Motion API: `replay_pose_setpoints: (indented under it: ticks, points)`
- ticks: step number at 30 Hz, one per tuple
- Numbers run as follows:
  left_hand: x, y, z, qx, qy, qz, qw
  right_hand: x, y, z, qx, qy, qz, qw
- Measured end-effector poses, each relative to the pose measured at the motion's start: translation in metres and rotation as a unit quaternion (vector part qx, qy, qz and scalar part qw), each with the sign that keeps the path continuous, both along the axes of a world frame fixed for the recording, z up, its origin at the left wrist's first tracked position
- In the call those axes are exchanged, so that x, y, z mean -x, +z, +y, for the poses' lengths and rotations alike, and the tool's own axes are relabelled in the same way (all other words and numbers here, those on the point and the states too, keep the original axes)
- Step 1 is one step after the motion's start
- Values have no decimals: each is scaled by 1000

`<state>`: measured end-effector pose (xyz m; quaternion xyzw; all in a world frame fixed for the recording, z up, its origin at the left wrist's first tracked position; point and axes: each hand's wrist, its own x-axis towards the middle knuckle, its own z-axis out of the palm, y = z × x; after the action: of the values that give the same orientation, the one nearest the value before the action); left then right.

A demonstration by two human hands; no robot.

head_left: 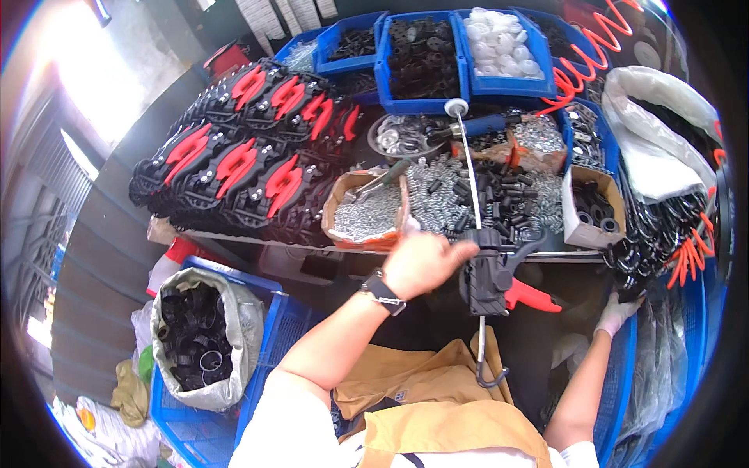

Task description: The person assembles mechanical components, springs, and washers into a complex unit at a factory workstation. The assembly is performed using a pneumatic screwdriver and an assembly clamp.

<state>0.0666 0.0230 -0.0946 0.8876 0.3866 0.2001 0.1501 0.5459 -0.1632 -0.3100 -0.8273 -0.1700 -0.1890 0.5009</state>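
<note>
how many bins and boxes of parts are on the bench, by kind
blue plastic bins along the back: 4
cardboard boxes: 3, one of screws, one of silver hardware, one of black rings
round metal bowl of washers: 1
total: 8
A further bin at the far right edge may be hidden.

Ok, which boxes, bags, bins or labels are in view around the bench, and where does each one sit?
Open cardboard box: bench centre, brown, full of small silver parts.
Second cardboard box: bench right, brown and white, black rings inside.
Blue plastic bins: back row, holding black and white parts.
Grey woven sack: lower left in a blue crate, filled with black rings.
White paper tags: hanging at top, too small to tell more.
</note>
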Motion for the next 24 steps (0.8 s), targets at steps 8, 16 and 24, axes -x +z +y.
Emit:
replay_pose_setpoints:
  ticks: [8,16,24]
  points:
    - [102,12,94,26,19,137,990,4,-12,-69,-44,60,-77,994]
    - [106,13,90,263,158,-327,894,121,89,-137,-213,72,261,939]
    - [113,-4,118,485,53,-750,446,177,280,-47,-450,773,203,399]
